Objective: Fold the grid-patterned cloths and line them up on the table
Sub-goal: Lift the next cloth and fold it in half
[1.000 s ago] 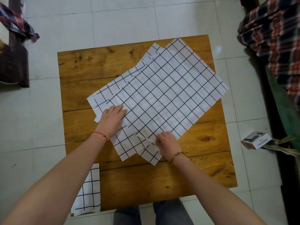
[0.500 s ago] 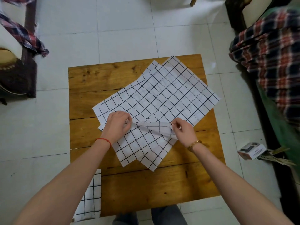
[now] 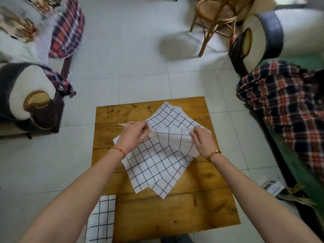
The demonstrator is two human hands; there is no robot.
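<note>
No readable text, brand, number or sign anywhere. Only candidate: small box [image 3: 272, 187] on the floor right of the wooden table [image 3: 175, 213], with a dark picture and a pale printed face, lettering too small and blurred to make out. Grid-patterned cloths [image 3: 157, 165] printed with plain black lines only, no writing.

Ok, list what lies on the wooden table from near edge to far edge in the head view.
Folded grid cloth hanging off the near left corner → spread grid cloths → left hand and right hand gripping the lifted cloth → bare table.
</note>
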